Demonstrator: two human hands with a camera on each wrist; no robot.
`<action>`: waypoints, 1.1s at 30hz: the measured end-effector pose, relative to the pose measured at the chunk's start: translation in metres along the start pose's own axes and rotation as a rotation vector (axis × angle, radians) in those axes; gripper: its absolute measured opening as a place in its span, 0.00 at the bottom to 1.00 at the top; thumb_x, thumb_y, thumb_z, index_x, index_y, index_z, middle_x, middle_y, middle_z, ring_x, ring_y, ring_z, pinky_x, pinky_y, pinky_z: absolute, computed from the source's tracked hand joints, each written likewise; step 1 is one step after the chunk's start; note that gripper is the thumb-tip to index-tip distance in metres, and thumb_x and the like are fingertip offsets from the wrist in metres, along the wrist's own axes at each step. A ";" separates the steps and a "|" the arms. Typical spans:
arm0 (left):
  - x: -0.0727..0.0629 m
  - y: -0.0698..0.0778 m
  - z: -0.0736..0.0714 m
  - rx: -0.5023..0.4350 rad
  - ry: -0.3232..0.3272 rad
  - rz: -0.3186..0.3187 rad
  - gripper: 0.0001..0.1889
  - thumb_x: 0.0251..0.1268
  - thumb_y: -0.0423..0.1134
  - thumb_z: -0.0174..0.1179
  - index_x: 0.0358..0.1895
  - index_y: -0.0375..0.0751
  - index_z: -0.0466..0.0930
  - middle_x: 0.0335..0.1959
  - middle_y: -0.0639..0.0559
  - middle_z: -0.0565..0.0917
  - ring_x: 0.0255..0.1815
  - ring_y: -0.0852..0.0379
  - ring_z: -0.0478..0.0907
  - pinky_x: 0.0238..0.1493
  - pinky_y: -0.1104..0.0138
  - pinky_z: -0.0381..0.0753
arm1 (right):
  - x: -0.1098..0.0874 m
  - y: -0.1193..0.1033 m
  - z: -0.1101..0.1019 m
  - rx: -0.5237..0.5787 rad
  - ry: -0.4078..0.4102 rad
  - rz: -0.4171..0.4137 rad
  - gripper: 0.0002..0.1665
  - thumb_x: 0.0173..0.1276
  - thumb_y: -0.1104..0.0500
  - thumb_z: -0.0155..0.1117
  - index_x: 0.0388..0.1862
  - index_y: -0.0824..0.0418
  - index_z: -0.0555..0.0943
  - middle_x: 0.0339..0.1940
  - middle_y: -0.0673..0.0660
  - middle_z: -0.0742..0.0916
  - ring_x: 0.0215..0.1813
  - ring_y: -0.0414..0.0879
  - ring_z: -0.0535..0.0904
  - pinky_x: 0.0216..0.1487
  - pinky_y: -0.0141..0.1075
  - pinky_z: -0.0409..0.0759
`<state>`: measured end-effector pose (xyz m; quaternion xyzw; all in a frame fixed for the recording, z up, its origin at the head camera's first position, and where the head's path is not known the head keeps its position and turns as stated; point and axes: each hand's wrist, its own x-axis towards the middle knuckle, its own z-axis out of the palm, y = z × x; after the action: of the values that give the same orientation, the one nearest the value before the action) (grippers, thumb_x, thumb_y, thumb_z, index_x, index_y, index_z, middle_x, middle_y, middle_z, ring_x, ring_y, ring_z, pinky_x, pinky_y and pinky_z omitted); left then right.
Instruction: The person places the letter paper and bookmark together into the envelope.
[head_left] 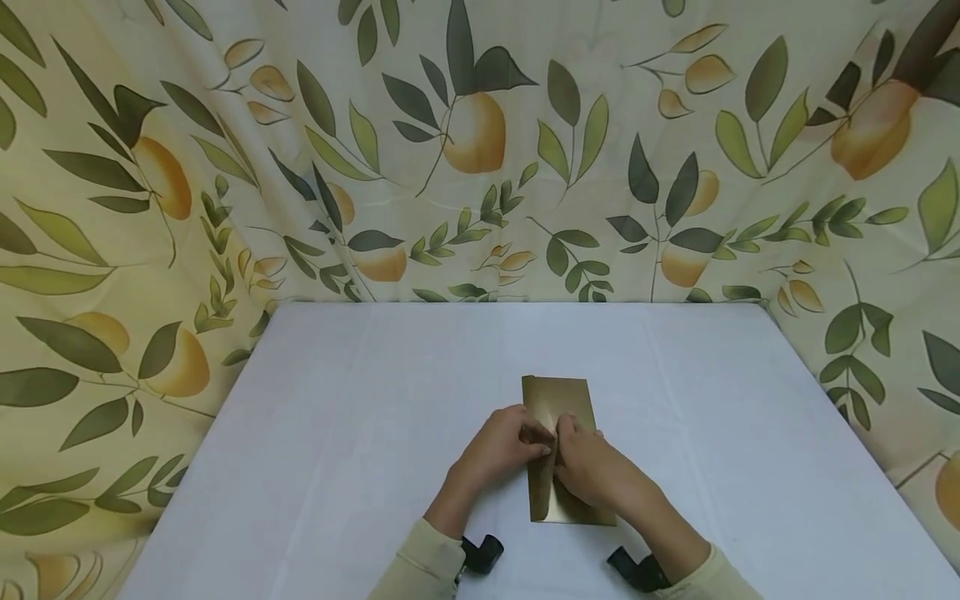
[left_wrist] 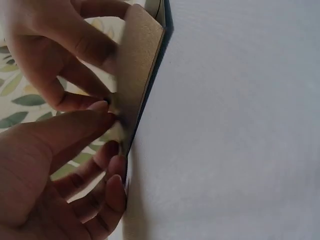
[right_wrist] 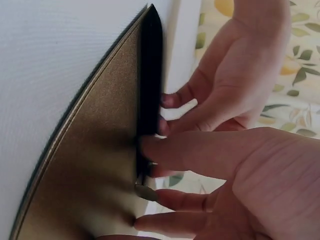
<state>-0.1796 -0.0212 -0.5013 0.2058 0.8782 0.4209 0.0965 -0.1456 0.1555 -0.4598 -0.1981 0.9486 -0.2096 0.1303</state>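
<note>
A gold envelope (head_left: 561, 397) lies upright in front of me on the white table, its long flap (head_left: 542, 487) along the left side. My left hand (head_left: 501, 440) pinches the flap's edge near its middle. Close beside it, my right hand (head_left: 592, 465) has thumb and fingers at the same edge, over the envelope's body. From the right wrist, the flap (right_wrist: 150, 75) stands raised from the shiny envelope face (right_wrist: 95, 145), its near side dark. The left wrist view shows the flap's tapered end (left_wrist: 142, 45), with both hands' fingertips along its edge. Anything inside is hidden.
The white tabletop (head_left: 375, 400) spreads around the envelope. Black wrist camera mounts (head_left: 483, 554) sit by the sleeves, low over the table. A fruit-and-leaf patterned curtain (head_left: 480, 208) hangs behind the table and along its sides.
</note>
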 end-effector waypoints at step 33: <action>0.004 0.007 -0.007 0.128 -0.047 -0.029 0.04 0.71 0.36 0.67 0.40 0.44 0.91 0.35 0.61 0.84 0.36 0.65 0.77 0.42 0.68 0.77 | -0.004 -0.004 -0.007 -0.121 -0.043 0.066 0.19 0.77 0.67 0.59 0.63 0.71 0.80 0.67 0.82 0.73 0.40 0.61 0.83 0.37 0.52 0.80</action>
<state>-0.1836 -0.0198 -0.4913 0.2087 0.9036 0.3576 0.1096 -0.1429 0.1557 -0.4512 -0.1787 0.9626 -0.1430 0.1453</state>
